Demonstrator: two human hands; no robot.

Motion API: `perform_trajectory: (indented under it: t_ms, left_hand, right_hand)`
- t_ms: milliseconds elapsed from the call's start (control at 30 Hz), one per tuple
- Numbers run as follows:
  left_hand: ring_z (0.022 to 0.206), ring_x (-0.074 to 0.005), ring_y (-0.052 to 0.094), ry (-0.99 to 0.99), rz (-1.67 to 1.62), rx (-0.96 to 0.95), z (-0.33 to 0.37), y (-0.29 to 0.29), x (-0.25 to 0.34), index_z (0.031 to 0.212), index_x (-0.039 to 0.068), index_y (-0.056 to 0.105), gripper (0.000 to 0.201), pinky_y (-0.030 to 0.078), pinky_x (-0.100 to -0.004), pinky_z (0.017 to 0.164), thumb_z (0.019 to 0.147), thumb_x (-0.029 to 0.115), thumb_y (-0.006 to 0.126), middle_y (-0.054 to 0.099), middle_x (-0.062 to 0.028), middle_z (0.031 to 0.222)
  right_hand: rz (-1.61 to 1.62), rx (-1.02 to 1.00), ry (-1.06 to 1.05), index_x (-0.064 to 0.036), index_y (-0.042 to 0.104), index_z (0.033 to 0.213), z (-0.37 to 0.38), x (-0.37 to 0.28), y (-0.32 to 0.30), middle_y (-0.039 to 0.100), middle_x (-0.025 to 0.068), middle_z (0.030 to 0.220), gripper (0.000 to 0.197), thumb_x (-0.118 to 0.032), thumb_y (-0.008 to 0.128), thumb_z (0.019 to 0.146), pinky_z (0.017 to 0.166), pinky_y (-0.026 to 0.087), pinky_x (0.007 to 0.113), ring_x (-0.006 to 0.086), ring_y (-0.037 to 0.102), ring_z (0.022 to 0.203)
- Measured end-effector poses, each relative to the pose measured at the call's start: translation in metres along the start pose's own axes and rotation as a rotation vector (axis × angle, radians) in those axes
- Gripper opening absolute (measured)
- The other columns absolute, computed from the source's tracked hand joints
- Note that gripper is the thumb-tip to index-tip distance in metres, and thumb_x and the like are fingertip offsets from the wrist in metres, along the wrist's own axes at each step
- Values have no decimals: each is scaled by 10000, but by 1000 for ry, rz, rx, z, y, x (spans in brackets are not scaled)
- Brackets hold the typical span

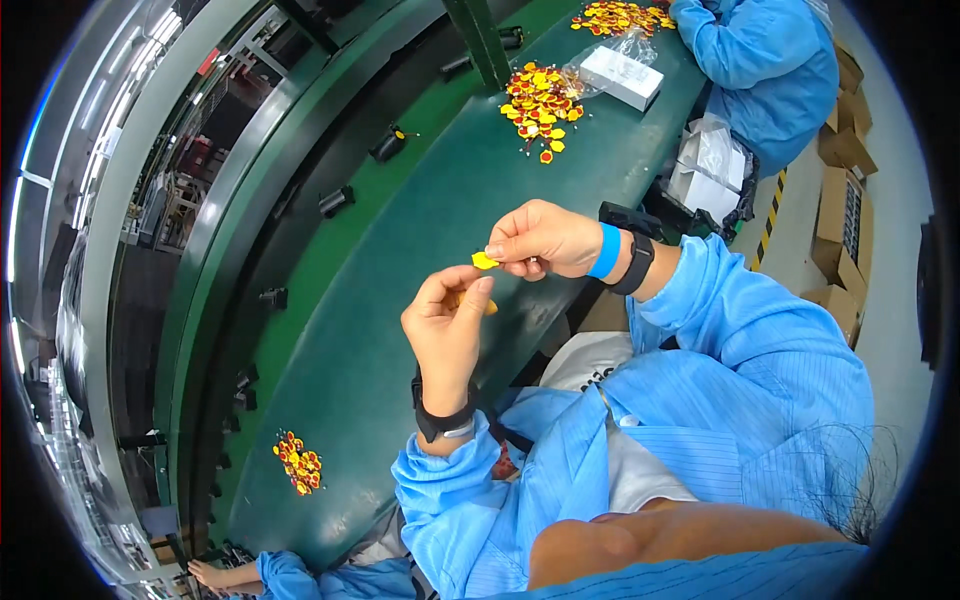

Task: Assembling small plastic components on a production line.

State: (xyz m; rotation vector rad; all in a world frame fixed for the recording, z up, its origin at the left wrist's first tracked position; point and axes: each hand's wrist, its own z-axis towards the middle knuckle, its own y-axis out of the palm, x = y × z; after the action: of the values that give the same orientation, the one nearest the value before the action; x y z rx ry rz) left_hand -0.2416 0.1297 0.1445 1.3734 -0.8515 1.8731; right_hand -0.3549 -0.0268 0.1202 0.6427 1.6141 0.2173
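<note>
A small flat yellow piece (484, 261) is pinched between the thumb and forefinger of my right hand (552, 240), above the green work surface. My left hand (447, 322) is just below and to the left, its forefinger tip close to that piece. Its fingers are curled, and an orange-yellow bit (490, 307) shows past the thumb. Most of what the left hand holds is hidden by its fingers. Both hands are raised off the surface.
A large heap of yellow and red pieces (542, 105) lies ahead, with a white box (622, 77) beside it. A smaller pile (298, 463) lies at the near left. Black parts (337, 201) sit along the green conveyor. Co-workers in blue sit at both ends; cardboard boxes (845, 225) stand right.
</note>
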Motion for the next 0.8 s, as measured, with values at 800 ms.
perform_trajectory:
  t_ms: [800]
  left_hand:
    - [597,-112,584,-918,123,-86,-227,-122,-71,780,-5,637,14,470,-239,554,774,-3,624,626,-39,706]
  right_hand:
    - [284,-248,56,-45,576,807,-17,25,-17,434,-31,609,151,-156,611,903,458,246,229,70,316,507]
